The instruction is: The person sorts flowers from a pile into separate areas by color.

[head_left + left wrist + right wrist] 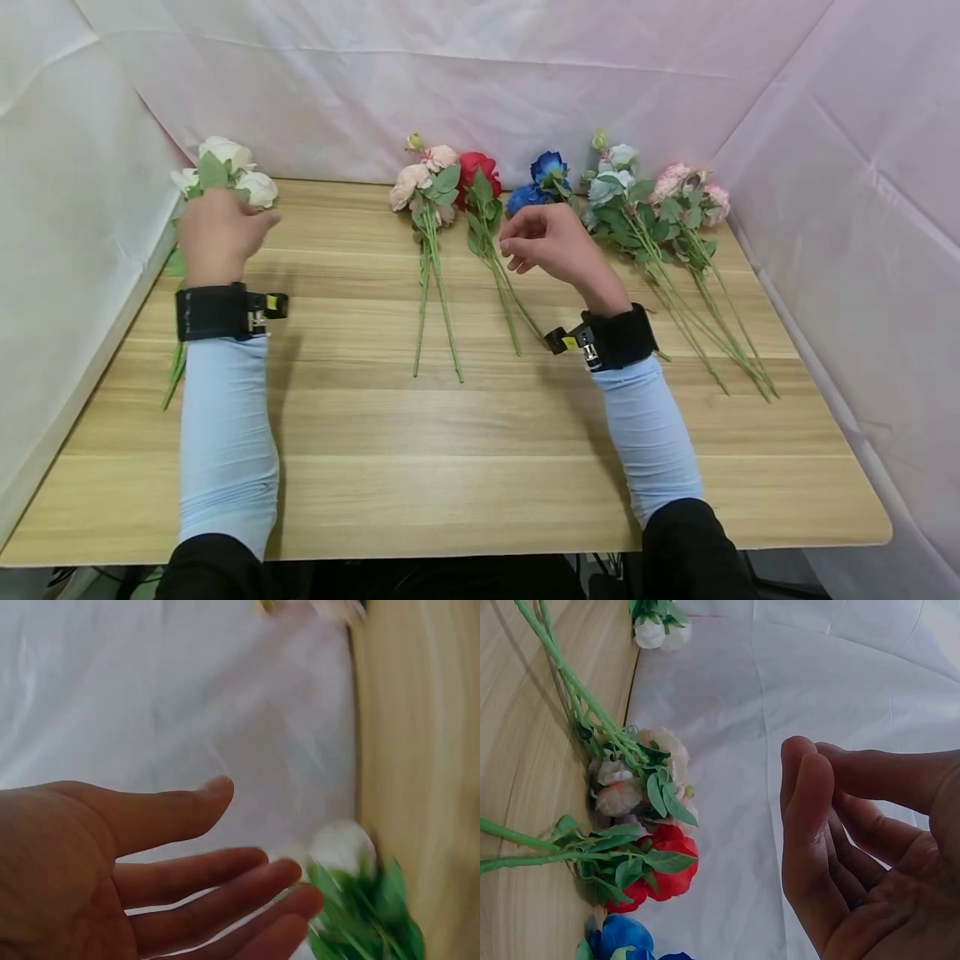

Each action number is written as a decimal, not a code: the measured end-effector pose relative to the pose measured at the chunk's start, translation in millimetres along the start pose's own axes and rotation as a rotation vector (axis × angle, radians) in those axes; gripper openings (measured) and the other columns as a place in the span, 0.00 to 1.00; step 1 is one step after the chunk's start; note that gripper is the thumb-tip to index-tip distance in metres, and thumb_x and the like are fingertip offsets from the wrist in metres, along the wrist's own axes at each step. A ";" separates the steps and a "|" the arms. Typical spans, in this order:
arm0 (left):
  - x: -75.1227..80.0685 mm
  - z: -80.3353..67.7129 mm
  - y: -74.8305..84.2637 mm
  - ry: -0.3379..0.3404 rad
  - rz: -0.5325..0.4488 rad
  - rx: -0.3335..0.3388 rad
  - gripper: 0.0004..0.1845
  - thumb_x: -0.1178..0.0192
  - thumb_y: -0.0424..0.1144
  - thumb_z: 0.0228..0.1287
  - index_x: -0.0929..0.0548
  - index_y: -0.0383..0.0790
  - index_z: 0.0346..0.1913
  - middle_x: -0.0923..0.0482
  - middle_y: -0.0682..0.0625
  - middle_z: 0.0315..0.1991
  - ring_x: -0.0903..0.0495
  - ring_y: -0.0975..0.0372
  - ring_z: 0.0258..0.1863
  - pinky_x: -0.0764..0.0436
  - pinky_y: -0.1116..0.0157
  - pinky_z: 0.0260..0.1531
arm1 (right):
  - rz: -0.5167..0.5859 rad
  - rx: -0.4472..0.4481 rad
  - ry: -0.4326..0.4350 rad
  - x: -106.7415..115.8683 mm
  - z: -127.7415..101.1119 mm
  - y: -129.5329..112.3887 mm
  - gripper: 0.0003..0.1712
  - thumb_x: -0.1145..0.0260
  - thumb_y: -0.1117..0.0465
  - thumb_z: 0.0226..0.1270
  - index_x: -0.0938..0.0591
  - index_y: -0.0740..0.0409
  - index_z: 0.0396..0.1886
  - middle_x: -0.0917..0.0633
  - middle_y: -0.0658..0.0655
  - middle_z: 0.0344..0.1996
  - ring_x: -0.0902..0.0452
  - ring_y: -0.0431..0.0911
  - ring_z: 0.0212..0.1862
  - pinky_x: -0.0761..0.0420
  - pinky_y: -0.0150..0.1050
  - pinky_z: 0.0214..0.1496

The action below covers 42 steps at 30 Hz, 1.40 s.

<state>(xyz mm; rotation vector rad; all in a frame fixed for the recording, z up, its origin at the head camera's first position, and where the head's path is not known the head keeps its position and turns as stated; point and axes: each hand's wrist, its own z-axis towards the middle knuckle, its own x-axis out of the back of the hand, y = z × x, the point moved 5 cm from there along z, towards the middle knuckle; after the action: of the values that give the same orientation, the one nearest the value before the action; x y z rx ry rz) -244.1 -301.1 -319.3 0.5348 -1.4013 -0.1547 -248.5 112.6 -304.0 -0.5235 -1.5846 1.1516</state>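
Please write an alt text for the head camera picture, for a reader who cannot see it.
A person's two hands hover over a wooden table with artificial flowers lying in a row along its far edge. The left hand is by the white flowers at the left edge; the right hand, holding nothing, is between the red flower and the blue flowers.

A pale wooden tabletop (480,433) carries flower stems lying in a row along its far edge: white blooms (228,171) at left, then peach (423,179), red (480,172), blue (542,179), pale blue-white (613,179) and pink (686,187).
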 end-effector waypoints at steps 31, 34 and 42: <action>-19.5 7.2 -103.1 -0.048 0.019 0.465 0.37 0.39 0.45 0.67 0.31 0.18 0.69 0.28 0.23 0.67 0.26 0.33 0.64 0.22 0.42 0.46 | -0.004 -0.027 -0.033 -6.5 -0.3 1.2 0.08 0.32 0.64 0.73 0.15 0.65 0.45 0.12 0.60 0.34 0.13 0.58 0.38 0.11 0.41 0.39; -15.0 6.1 -99.0 -0.018 0.000 0.440 0.33 0.41 0.43 0.66 0.28 0.18 0.65 0.27 0.23 0.63 0.25 0.33 0.60 0.26 0.46 0.33 | -0.005 -0.028 -0.034 -7.0 -0.7 0.4 0.08 0.32 0.64 0.73 0.15 0.65 0.45 0.12 0.58 0.33 0.13 0.61 0.39 0.11 0.41 0.39; 11.3 4.4 -71.4 0.100 -0.069 0.346 0.16 0.42 0.36 0.61 0.25 0.37 0.16 0.30 0.52 0.15 0.24 0.38 0.45 0.38 0.58 0.25 | -0.008 -0.020 -0.039 -7.3 0.2 -0.2 0.06 0.33 0.65 0.73 0.14 0.63 0.44 0.13 0.69 0.39 0.12 0.50 0.33 0.11 0.41 0.38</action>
<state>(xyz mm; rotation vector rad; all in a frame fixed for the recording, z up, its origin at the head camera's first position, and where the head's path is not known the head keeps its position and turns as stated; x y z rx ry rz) -231.5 -369.2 -340.6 0.8662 -1.3191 0.0614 -246.1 106.7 -307.4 -0.5097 -1.6318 1.1476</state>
